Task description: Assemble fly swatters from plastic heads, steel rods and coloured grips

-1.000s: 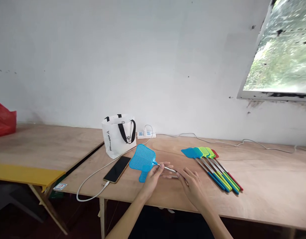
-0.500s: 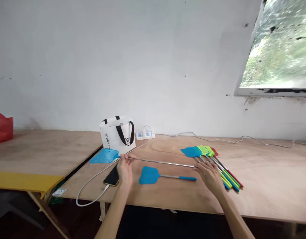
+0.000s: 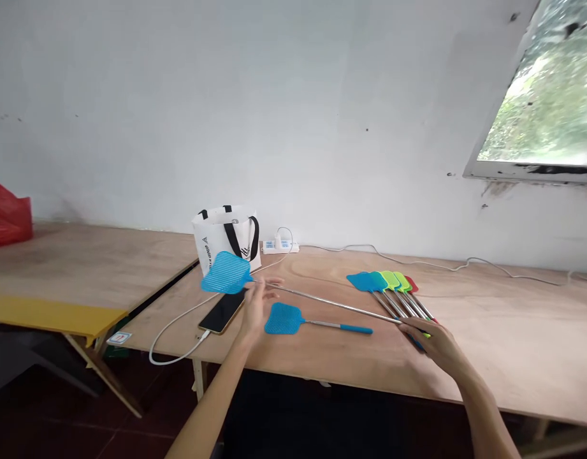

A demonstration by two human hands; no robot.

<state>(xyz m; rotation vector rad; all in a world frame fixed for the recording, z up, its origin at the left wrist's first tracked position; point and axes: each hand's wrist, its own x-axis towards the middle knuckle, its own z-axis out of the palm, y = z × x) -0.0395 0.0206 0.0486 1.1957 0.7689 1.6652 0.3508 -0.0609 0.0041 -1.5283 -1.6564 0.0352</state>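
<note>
A blue fly swatter point(image 3: 226, 273) with a long extended metal rod stretches across the table, its head raised near the white bag. My right hand point(image 3: 429, 341) is closed round its handle end at the right. My left hand point(image 3: 255, 305) hovers just below the rod near the head, fingers apart and not gripping it. A second, shorter blue swatter point(image 3: 286, 319) lies flat on the table between my hands.
A row of several swatters point(image 3: 393, 290) in blue, green and red lies by my right hand. A phone point(image 3: 223, 311) on a white cable, a white tote bag point(image 3: 226, 239) and a power strip point(image 3: 280, 245) sit at the left. A red bag point(image 3: 6, 213) sits on the neighbouring table.
The swatter's rod was pulled out from short to long. Its head has since swung up and slightly right, my left hand has come off the rod, and my right hand has moved right.
</note>
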